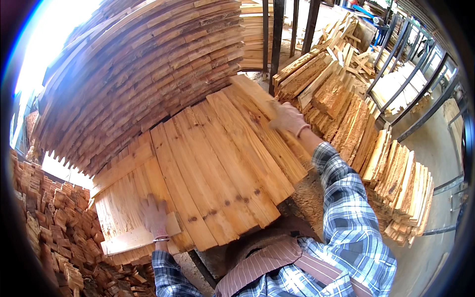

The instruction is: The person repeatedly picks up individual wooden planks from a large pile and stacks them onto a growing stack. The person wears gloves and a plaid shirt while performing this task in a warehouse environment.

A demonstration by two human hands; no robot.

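A layer of pale wooden planks [213, 163] lies side by side before me, knots showing in the grain. My left hand [154, 215], in a light glove, rests flat on the near left planks, fingers spread. My right hand [288, 119], also gloved, presses on the far right plank [257, 106] near its far end, fingers curled over its edge. Both forearms wear blue checked sleeves. Whether the right hand grips the plank or only pushes it I cannot tell.
A tall stack of planks [143, 64] rises behind the layer. Rough offcuts [341, 99] pile up on the right, short wood blocks [54, 213] at the lower left. Dark metal posts [277, 34] and rails [420, 94] stand at the back and right.
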